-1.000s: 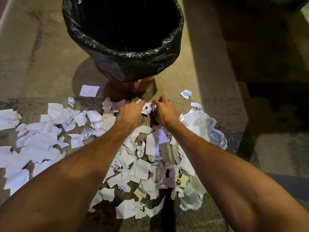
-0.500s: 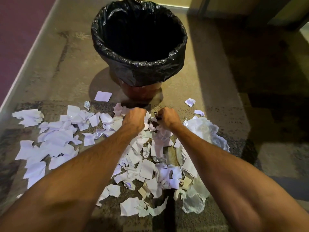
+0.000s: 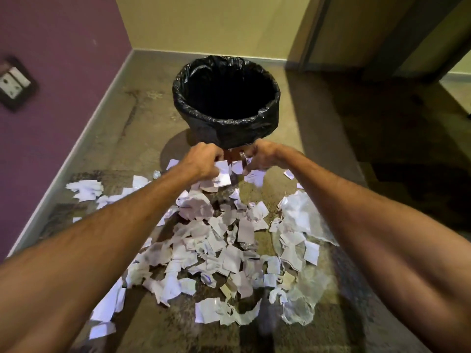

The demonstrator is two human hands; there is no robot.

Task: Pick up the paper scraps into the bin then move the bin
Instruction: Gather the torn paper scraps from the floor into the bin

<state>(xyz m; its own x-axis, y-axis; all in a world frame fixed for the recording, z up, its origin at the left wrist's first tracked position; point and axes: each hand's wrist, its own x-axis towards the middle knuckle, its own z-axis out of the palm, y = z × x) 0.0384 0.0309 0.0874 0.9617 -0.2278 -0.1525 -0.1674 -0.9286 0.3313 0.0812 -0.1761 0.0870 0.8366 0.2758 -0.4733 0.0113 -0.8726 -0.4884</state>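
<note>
A round bin (image 3: 226, 131) lined with a black plastic bag stands on the floor ahead of me, its mouth open and dark inside. Several white paper scraps (image 3: 216, 250) lie scattered on the floor between me and the bin. My left hand (image 3: 201, 161) is raised just in front of the bin's lower wall, shut on a bunch of paper scraps (image 3: 222, 174). Close beside it, my right hand (image 3: 257, 157) is shut on more scraps (image 3: 254, 177), which hang below its fingers.
A crumpled clear plastic sheet (image 3: 303, 217) lies among the scraps on the right. A purple wall with a socket plate (image 3: 14, 84) runs along the left, a yellow wall behind the bin. A dark doorway (image 3: 413, 39) opens at the back right.
Both hands closed on scraps at the floor and have lifted with them toward the bin. The head has tilted up, so the walls now show.
</note>
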